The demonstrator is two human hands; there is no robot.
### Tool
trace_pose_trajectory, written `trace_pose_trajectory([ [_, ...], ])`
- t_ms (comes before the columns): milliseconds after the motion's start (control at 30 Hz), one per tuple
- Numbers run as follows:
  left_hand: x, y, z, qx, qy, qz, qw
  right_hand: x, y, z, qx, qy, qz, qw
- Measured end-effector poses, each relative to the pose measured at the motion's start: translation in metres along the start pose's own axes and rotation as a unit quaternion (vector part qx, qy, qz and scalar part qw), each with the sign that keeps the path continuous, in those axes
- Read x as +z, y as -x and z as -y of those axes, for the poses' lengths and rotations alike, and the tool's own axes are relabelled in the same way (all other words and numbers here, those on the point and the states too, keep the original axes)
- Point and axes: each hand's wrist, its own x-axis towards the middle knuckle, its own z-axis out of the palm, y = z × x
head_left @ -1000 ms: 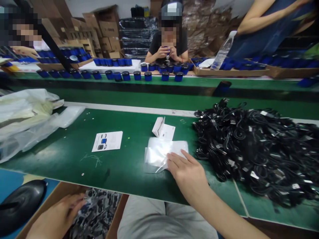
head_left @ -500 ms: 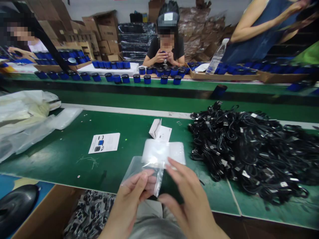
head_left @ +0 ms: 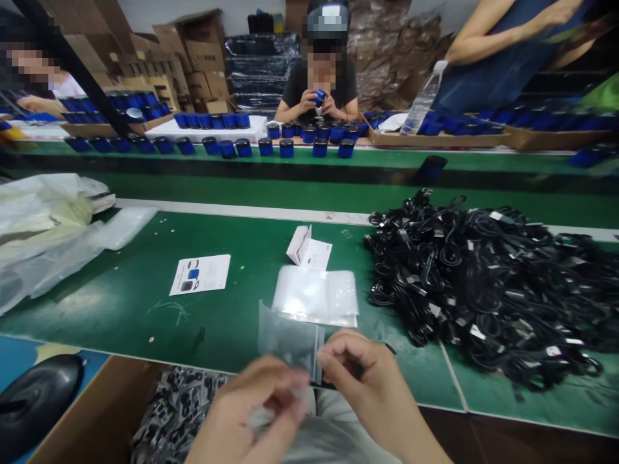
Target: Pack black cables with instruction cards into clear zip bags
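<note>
A clear plastic zip bag (head_left: 290,338) hangs over the table's near edge, its zip strip on the right side. My right hand (head_left: 360,367) is closed on that strip edge, thumb and forefinger pinched together. In front of the bag, my left hand (head_left: 261,406) is blurred, with thumb and fingers apart and nothing visible between them. Just beyond lies a stack of clear plastic bags (head_left: 314,296) on the green table. Folded leaflets (head_left: 309,250) sit behind the stack, some standing on edge.
Bundled black USB cables (head_left: 454,283) are heaped on the right. A printed leaflet (head_left: 200,274) and crumpled plastic sheeting (head_left: 53,225) lie to the left. Below the edge, a cardboard box (head_left: 104,399) holds bagged items. Across the table, people work behind rows of blue jars (head_left: 287,148).
My left hand has let go of the clear bag and moved down toward me. My right hand has closed from spread fingers onto the bag's strip edge.
</note>
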Motion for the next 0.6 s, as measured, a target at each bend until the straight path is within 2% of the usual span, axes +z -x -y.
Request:
trace_pose_trajectory([
  [33,0.001,-0.003,-0.003,0.027,-0.033,-0.059,0.997,0.002,0.001,0.000,0.006,-0.020,0.007,1.000],
  [67,0.002,-0.006,-0.005,0.043,-0.056,-0.093,0.993,0.004,0.001,0.001,0.013,-0.045,0.016,0.999],
  [100,0.004,-0.009,-0.006,0.051,-0.065,-0.101,0.991,0.007,0.002,0.001,0.019,-0.072,0.028,0.997],
  [200,0.007,-0.013,-0.009,0.043,-0.032,-0.066,0.996,0.013,0.000,0.003,0.030,-0.132,0.058,0.989],
  [333,0.006,-0.013,-0.010,0.000,-0.004,-0.053,0.999,0.016,-0.001,0.004,0.039,-0.142,0.071,0.987],
  [533,-0.003,-0.017,-0.005,0.020,-0.132,0.010,0.991,0.015,0.002,0.001,0.027,-0.121,0.083,0.989],
  [600,-0.005,-0.019,-0.002,0.016,-0.139,0.030,0.990,0.014,0.003,0.001,0.024,-0.123,0.097,0.987],
])
